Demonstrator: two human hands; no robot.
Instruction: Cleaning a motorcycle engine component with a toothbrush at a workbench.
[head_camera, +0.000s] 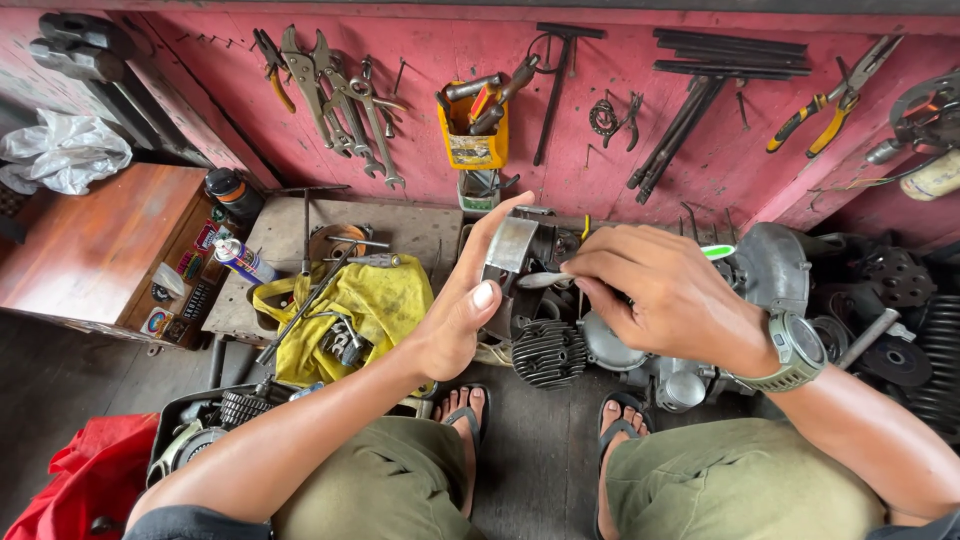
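— What have I got in my hands at the centre of the frame?

— My left hand (462, 318) is raised with the fingers curled around a small curved metal part (512, 245), silver-grey, pinched between thumb and fingertips. My right hand (668, 298), the one with the olive watch (797, 350) on the wrist, is closed on a thin tool (548, 279) with a green handle tip (717, 251), its flattened end touching the lower edge of that part.

— How will the part handle?

— I judge it stiff and light for its look, bare metal, likely oily and slippery. Gripping it by the two side edges, as I do now, seems the safest hold; the inner curved face is best left untouched.

— What lies around?

— Just below is an engine (640, 350) with a finned cylinder head (548, 352), between my sandalled feet. To the left of centre is a yellow rag (370, 305) with sockets on it, a spray can (243, 261) beside it. Pliers and wrenches (340, 95) hang on the red wall (430, 150) along the top.
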